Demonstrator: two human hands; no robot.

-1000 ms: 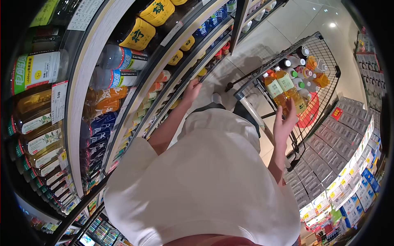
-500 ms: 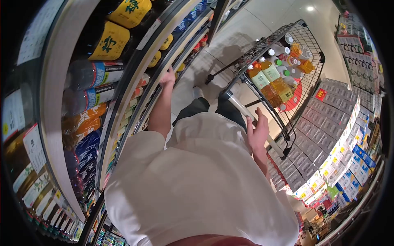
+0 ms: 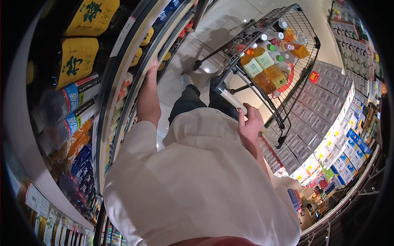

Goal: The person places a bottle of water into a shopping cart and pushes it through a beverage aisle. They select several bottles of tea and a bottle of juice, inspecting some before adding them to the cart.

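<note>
On the left, my left hand [image 3: 152, 68] reaches into a lower shelf, and its fingers are hidden behind the shelf edge [image 3: 141, 78]. Whether it holds anything does not show. Yellow-labelled bottles [image 3: 135, 56] stand on the shelf close by. My right hand [image 3: 251, 124] is closed around the pale handle [image 3: 232, 100] of a shopping cart [image 3: 296, 24]. Lying in the cart's wire basket are several bottles, among them amber drinks with pale labels [image 3: 264, 58], green-capped bottles [image 3: 280, 58] and orange drinks [image 3: 301, 51].
Large yellow-labelled bottles [image 3: 78, 59] and electrolyte drink bottles [image 3: 78, 96] fill the nearer shelf. Stacked grey cartons [image 3: 324, 94] stand right of the cart, with a red price sign [image 3: 314, 77]. Tiled floor [image 3: 174, 88] shows between shelf and cart.
My right hand has closed from loosely spread fingers onto the cart handle. My left hand has gone further behind the shelf edge. The whole view has shifted, with shelf and cart further left.
</note>
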